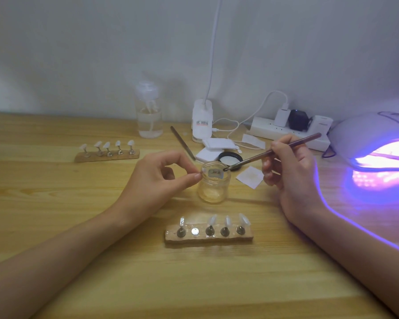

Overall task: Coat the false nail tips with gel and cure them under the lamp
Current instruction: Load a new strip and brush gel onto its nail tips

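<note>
My left hand point(161, 178) pinches a small peg by its end and holds its false nail tip point(214, 173) over the mouth of the open glass gel jar point(213, 189). My right hand point(290, 171) grips a thin brown brush point(274, 151), whose bristle end touches the nail tip at the jar's rim. In front of the jar lies a near holder strip point(209, 237) with several pegs bearing nail tips and one bare magnet spot point(195, 231). A second holder strip point(106, 155) with several tips lies at the back left. The curing lamp point(373, 139) glows purple at the right.
The jar's black lid point(230, 158), white pads point(213, 148) and a paper square point(250, 177) lie behind the jar. A metal tool point(182, 142), a clear pump bottle point(149, 113), a white clip lamp base point(202, 120) and a power strip point(286, 130) line the wall.
</note>
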{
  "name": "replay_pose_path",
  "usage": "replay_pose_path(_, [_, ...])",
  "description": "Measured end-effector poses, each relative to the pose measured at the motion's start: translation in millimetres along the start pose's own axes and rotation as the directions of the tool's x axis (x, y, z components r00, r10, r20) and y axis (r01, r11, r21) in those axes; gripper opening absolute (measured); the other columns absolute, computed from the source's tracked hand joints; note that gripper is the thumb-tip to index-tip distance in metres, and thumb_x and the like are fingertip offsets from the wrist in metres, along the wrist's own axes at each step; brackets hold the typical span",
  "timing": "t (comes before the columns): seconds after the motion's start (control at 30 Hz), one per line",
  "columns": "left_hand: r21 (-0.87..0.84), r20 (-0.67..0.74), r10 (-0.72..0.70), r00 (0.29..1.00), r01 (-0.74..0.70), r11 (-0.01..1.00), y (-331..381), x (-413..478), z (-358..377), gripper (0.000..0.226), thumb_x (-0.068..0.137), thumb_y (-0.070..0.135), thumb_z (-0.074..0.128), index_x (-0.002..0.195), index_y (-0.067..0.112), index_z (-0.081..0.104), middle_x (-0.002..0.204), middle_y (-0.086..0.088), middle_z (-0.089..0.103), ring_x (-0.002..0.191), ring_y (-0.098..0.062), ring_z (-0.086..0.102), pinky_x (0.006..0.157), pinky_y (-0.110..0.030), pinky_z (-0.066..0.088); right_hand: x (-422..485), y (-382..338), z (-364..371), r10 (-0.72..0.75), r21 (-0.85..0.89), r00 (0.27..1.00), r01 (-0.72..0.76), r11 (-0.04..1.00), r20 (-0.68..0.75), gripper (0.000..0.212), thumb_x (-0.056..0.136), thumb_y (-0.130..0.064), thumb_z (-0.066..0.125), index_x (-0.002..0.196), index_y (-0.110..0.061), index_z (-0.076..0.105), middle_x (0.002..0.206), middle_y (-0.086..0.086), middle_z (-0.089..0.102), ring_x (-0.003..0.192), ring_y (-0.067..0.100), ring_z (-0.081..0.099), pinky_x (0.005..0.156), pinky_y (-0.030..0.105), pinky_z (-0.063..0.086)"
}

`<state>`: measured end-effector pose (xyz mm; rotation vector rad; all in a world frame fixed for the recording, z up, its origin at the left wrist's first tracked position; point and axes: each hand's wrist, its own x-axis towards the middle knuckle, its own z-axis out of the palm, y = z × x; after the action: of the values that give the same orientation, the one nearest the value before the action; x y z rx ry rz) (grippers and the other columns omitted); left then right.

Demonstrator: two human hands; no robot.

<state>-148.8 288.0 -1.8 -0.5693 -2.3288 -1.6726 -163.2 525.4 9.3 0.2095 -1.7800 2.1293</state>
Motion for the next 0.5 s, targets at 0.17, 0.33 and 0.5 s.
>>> replay_pose_path(0.17, [-0.006, -0.001, -0.006, 1.0, 0.006, 1.0, 0.4, -0.5, 0.1, 0.013, 0.08, 0.019, 0.08, 0.073, 0.022, 0.069, 0.083, -0.007, 0.07, 0.049, -0.008, 0.036, 0.048, -0.016, 0.033, 6.4, -4.7, -6.2, -0.002, 0.071, 1.0, 0.004, 0.997, -0.027, 0.043, 0.098, -0.007, 0.048, 0.062, -0.029, 0.057, 0.055, -0.005, 0.053, 0.048, 0.01, 0.049, 0.041, 0.019, 0.036])
replay_pose_path(0.33, [-0.011, -0.003, -0.012, 1.0, 0.012, 1.0, 0.4, -0.9, 0.4, 0.013, 0.08, 0.02, 0.08, 0.073, 0.022, 0.069, 0.085, -0.009, 0.07, 0.051, -0.009, 0.036, 0.05, -0.018, 0.033, 4.0, -7.5, -5.4, -0.191, -0.011, 0.956, 0.198, 0.98, 0.225, 0.021, 0.087, -0.003, 0.043, 0.076, -0.018, 0.054, 0.068, 0.001, 0.058, 0.058, 0.018, 0.053, 0.051, 0.026, 0.045])
replay_pose_path(0.5, [-0.026, -0.001, -0.008, 1.0, 0.008, 1.0, 0.3, -1.5, 0.0, 0.014, 0.077, 0.027, 0.081, 0.074, 0.022, 0.069, 0.083, -0.014, 0.068, 0.051, -0.009, 0.035, 0.05, -0.018, 0.032, 5.7, -11.1, -9.9, -0.296, -0.004, 0.924, 0.306, 0.952, 0.244, 0.028, 0.077, 0.004, 0.037, 0.069, -0.018, 0.052, 0.065, -0.003, 0.053, 0.056, 0.018, 0.044, 0.049, 0.023, 0.04])
